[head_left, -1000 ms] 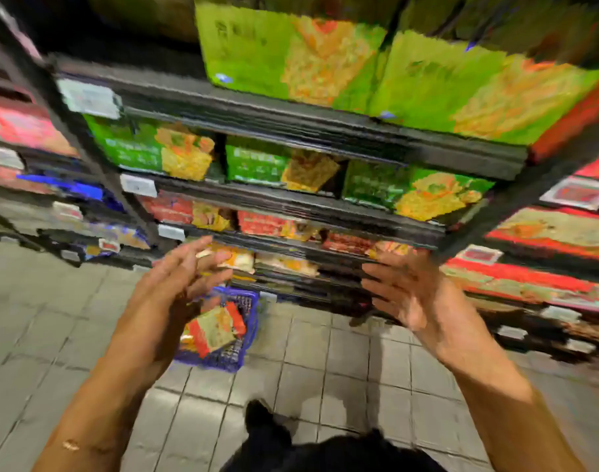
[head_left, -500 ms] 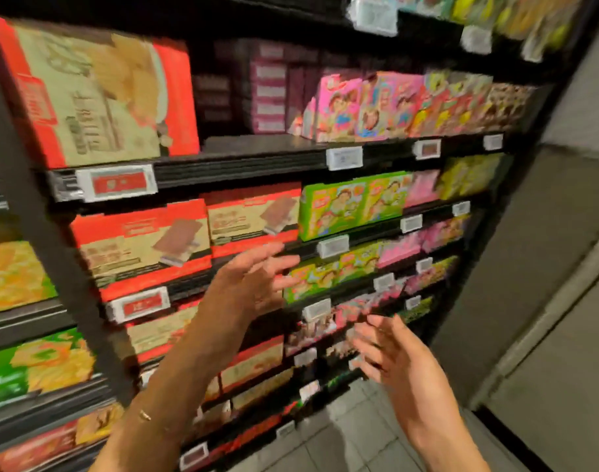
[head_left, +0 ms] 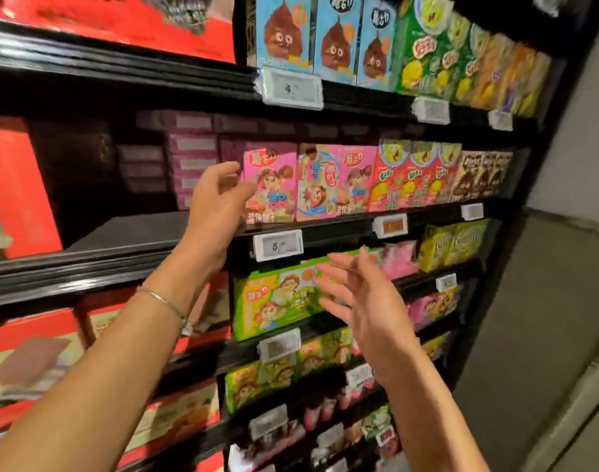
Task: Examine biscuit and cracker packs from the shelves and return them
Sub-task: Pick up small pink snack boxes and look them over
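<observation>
**Left hand at the pink pack, nothing held**

Nearest the camera: two bare forearms reach up and forward. A thin bracelet (head_left: 165, 303) sits on the left wrist.

Right hand (head_left: 366, 298): lower than the left, palm turned inward. Its fingers (head_left: 342, 267) are straight and spread and grip nothing. It hovers in front of the green pack (head_left: 274, 301) one shelf down; contact is not visible.

Left hand (head_left: 216, 202): higher and further in. Its fingers (head_left: 227, 169) are loosely curled and apart, and hold nothing. Thumb tip lies at the left edge of the pink pack (head_left: 274, 178); I cannot tell whether it is touching or just short.

Key relation: the pink pack lies immediately right of the left fingers. It stands upright at the front lip of the shelf (head_left: 138, 233), long axis vertical, printed face to the aisle. The left hand is clearly the nearer one. The pack's left side is free, while its right side abuts a neighbouring pack (head_left: 320, 182). Judgement: a pinch across the left edge, then a pull straight out, looks simplest.

Surface: dark flat shelf board, with a price tag (head_left: 277, 245) clipped to the lip below the pack.

Further back: stacked purple boxes (head_left: 192, 155) behind and to the left. Blue packs (head_left: 335, 39) on the shelf above limit upward lift. A grey wall (head_left: 546, 301) closes the bay on the right.
</observation>
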`<state>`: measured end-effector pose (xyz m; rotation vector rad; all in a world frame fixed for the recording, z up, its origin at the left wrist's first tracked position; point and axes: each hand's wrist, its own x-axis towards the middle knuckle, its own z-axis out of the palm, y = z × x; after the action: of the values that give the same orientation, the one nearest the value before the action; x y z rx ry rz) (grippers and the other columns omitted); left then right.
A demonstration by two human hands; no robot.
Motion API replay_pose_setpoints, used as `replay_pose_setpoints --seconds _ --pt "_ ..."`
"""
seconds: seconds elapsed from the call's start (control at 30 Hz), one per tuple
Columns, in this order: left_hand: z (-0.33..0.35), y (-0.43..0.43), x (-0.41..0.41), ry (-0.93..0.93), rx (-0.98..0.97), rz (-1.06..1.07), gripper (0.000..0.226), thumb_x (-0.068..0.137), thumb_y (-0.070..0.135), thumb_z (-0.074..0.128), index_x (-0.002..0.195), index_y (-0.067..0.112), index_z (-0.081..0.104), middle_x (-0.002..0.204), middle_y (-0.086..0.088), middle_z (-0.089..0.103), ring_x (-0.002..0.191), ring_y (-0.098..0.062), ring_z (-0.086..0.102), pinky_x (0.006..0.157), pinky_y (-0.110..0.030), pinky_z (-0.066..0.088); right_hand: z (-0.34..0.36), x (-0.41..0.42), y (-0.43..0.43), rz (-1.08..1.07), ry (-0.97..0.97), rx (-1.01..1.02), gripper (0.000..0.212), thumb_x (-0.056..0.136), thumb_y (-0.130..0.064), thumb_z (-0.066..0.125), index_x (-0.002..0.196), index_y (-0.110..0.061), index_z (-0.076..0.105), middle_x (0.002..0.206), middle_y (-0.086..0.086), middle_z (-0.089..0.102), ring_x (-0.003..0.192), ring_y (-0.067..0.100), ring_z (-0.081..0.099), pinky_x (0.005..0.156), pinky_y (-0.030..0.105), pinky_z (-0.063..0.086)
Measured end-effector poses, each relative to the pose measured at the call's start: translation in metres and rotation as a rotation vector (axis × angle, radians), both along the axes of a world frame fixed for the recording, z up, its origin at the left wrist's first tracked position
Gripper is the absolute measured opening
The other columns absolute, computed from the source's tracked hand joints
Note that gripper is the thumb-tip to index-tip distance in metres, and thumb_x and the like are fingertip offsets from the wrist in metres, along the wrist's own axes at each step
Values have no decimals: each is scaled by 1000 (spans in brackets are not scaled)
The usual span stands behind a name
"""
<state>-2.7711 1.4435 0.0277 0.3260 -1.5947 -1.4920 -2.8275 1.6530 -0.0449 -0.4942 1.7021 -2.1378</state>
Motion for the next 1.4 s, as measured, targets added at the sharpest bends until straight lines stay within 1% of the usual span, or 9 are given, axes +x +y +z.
replay_pose_setpoints --seconds 0.23,0.43,0.6,0.77,0.9,1.13,1.2,1.3,1.4 --pt "17 -13 -41 -137 -14 62 49 90 41 66 132 16 57 121 -3 73 111 -24 71 98 -44 58 71 -56 -74 19 377 5 50 92 -64 47 123 -31 68 126 -9 70 118 8 66 105 38 51" --pt "2 -3 -62 -86 -36 213 25 99 18 66 124 18 63 111 1 75 105 -18 73 95 -46 59 67 -79 -92 149 374 -46 21 107 -51 45 105 -39 62 114 -12 67 113 8 64 108 41 49" --pt "-2 9 -69 33 -173 440 41 92 5 73 125 21 54 107 14 67 85 15 65 78 -13 53 69 -86 -87 213 326 -129 24 105 -48 52 120 -33 63 127 -7 67 119 10 63 106 38 50" --pt "10 19 -55 39 3 375 22 97 12 73 118 12 66 109 -7 77 97 -16 76 88 -45 63 79 -91 -68 288 334 -197 33 106 -40 54 131 -22 66 126 -7 70 105 -4 66 76 8 50" --pt "6 49 -37 60 120 278 10 100 11 66 108 14 71 102 -8 81 91 -28 79 76 -45 65 64 -96 -42 379 263 -205 19 105 -32 56 119 -29 68 125 -6 71 117 6 66 101 28 52" --pt "-34 107 -6 124 210 194 14 99 12 61 111 18 65 78 0 73 57 -13 65 41 -23 42 16 -84 -8 552 139 -113 22 106 -31 56 122 -21 68 119 10 74 118 29 66 105 54 48" --pt "-50 118 4 160 254 175 19 96 11 62 115 13 67 85 -3 76 65 -18 70 48 -29 56 -1 -80 -1 594 105 -124 31 99 -40 60 123 -22 68 118 12 74 115 32 68 100 53 52" --pt "-75 132 13 209 315 171 36 90 12 63 126 9 65 100 -6 78 87 -23 75 90 -62 58 -27 -76 10 652 119 -102 37 90 -52 60 118 -31 70 117 4 74 113 26 69 98 54 55" --pt "-92 150 15 236 371 134 31 87 8 63 117 15 66 90 0 75 78 -14 73 77 -40 64 -45 -70 17 663 135 -83 26 87 -49 66 108 -34 73 110 0 77 104 21 72 91 49 57"
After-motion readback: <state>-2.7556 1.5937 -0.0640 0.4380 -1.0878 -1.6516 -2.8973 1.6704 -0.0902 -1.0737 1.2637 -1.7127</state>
